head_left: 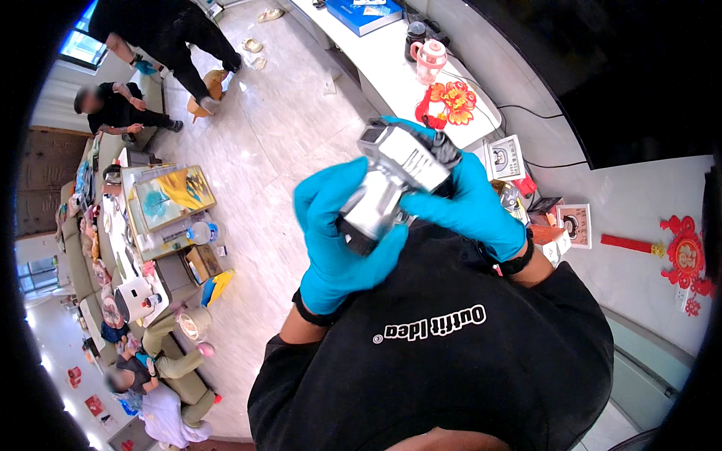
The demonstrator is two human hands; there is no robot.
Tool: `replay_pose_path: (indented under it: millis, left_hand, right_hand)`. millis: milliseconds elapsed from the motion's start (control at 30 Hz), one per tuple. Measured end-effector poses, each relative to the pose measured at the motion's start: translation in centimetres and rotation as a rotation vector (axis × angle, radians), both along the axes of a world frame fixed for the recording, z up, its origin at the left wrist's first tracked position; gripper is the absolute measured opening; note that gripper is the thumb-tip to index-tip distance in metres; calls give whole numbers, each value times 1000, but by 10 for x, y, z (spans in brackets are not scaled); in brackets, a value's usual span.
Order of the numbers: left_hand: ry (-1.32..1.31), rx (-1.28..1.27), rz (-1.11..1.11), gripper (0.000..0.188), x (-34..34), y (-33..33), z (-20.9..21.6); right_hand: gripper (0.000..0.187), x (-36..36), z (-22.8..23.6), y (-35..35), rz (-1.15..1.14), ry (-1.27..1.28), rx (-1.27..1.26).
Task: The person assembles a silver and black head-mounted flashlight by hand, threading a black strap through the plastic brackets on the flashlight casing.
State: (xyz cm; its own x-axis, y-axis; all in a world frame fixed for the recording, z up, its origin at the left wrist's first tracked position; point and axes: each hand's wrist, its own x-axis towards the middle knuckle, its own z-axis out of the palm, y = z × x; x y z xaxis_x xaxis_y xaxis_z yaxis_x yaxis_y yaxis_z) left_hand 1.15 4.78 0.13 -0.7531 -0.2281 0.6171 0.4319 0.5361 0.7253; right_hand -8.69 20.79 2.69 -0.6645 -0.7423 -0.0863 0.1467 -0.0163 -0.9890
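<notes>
Both my hands wear blue gloves and hold one silver-grey and black device in front of my chest. The device has white printed labels on its face; its exact kind I cannot make out. Around its lower black end curl the fingers and thumb of my left hand. My right hand grips the upper part, its thumb laid across the middle near the label. Its other fingers are partly hidden behind the device. Beyond the device, a red and gold hanging ornament lies on the white table.
The white table also bears a pink-and-white cup, a dark jar and a blue box. Cables trail by a large black screen. Framed pictures stand at right. Several people sit or stand at left, near a cluttered coffee table.
</notes>
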Motion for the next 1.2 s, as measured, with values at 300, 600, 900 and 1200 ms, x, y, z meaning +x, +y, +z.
replay_pose_path:
  millis: [300,600,900,1200]
  left_hand:
    - [-342,633,-420,84,-8,-12,3]
    - [-67,20,-134,59,-7,-17,-8]
    - [-66,-380,6,58,-13,-14,0]
    - [-212,-20,-176,60,-11,-12,-5]
  right_hand:
    - [57,-6,-20,14,189,130,51]
    - [49,-5,6,15,-398,262,22]
    - [28,-6,15,13,-183,41,57]
    - [18,-12,12,9,-208,-5,94]
